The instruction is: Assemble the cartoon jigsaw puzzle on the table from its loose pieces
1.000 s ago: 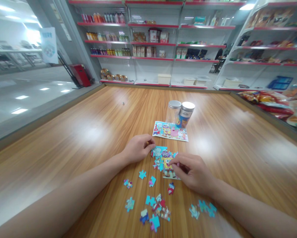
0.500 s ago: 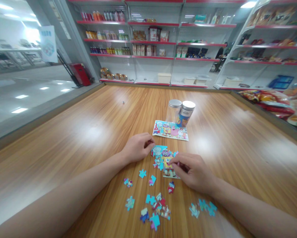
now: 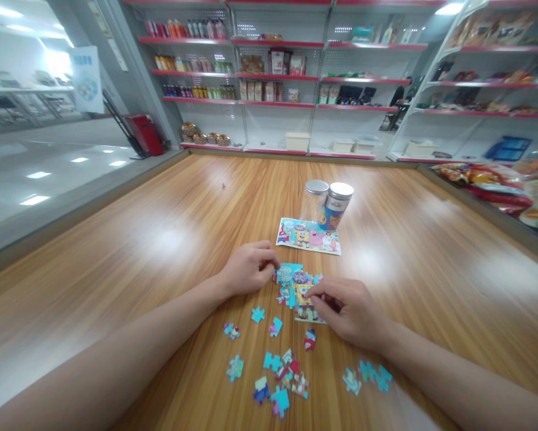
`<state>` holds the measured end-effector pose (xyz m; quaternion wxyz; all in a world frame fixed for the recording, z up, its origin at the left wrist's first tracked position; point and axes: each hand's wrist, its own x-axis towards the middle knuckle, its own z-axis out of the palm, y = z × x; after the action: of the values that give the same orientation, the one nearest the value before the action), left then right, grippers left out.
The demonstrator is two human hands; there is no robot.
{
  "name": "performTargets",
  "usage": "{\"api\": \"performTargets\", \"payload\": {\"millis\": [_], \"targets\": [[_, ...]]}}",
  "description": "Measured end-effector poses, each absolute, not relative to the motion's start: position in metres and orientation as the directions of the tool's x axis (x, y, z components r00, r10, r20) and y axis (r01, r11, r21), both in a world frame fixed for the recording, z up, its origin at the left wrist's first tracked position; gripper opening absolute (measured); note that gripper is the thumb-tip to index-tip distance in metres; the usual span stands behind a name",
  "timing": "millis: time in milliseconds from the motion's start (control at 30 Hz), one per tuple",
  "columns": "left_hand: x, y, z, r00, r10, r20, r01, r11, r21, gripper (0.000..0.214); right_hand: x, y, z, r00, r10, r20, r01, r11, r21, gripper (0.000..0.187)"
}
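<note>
Noting a partly joined jigsaw patch [image 3: 291, 287] lying flat on the wooden tabletop [image 3: 116, 257], just below a picture card [image 3: 308, 236] with matching cartoon figures. The left hand [image 3: 250, 268] rests curled at the patch's upper left edge, fingertips touching it; the right hand [image 3: 347, 314] sits over its right side, fingers bent into a pinch. Whether either hand grips a piece cannot be told, since the fingers hide the contact. Loose jigsaw pieces [image 3: 272, 361] lie scattered nearer the person, and a clear canister [image 3: 314, 202] and a printed canister [image 3: 336, 208] stand beyond the card. The pieces look like thin, light, stiff card, likely to slide on the glossy wood and to part if pushed; a pinch on opposite edges, or on a protruding tab, seems the surest hold.
</note>
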<state>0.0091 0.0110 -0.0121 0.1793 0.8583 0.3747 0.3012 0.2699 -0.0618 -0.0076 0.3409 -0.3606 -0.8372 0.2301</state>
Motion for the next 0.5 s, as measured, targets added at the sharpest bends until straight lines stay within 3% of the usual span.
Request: {"api": "performTargets", "payload": {"millis": [500], "targets": [[0.0091,0.0106,-0.0123,0.545,0.752,0.371,0.546,-0.654,0.523,0.023,0.2698,-0.061,-0.0086,-0.508,0.756,0.414,0.438,0.64,-0.631,0.012]]}}
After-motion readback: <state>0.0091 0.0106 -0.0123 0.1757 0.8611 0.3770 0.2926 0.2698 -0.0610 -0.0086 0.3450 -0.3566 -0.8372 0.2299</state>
